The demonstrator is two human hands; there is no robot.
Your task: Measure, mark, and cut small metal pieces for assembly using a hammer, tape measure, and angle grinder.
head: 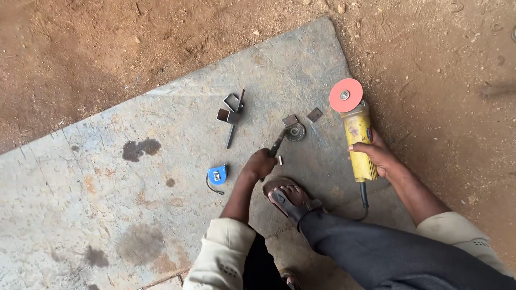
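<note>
Ground: a grey metal sheet (107, 177) lies on reddish dirt (80, 48) and fills the left and centre of the frame; dark stains mark it at centre left and lower left.
Tape measure: a small blue tape measure (216, 174) lies on the sheet, just left of the left forearm.
Steel offcuts: short square-tube pieces and a narrow strip (232, 114) lie grouped at upper centre, well apart from both hands.
Left hand: the left hand (259, 164), at centre frame, is closed around a dark slim tool (277, 144); the tool's tip points up-right toward the loose disc.
Loose disc: a dark round disc (295, 131) lies flat on the sheet, just beside the tool tip; whether they touch cannot be told.
Small plates: two small flat metal plates (314, 114) lie near the disc, above it.
Foot: a sandalled foot (290, 200) rests on the sheet between the two arms.
Angle grinder: a yellow angle grinder (360, 145) stands right of centre, its red disc (345, 95) toward the top of the frame.
Right hand: the right hand (379, 156) is wrapped around the grinder's body.
</note>
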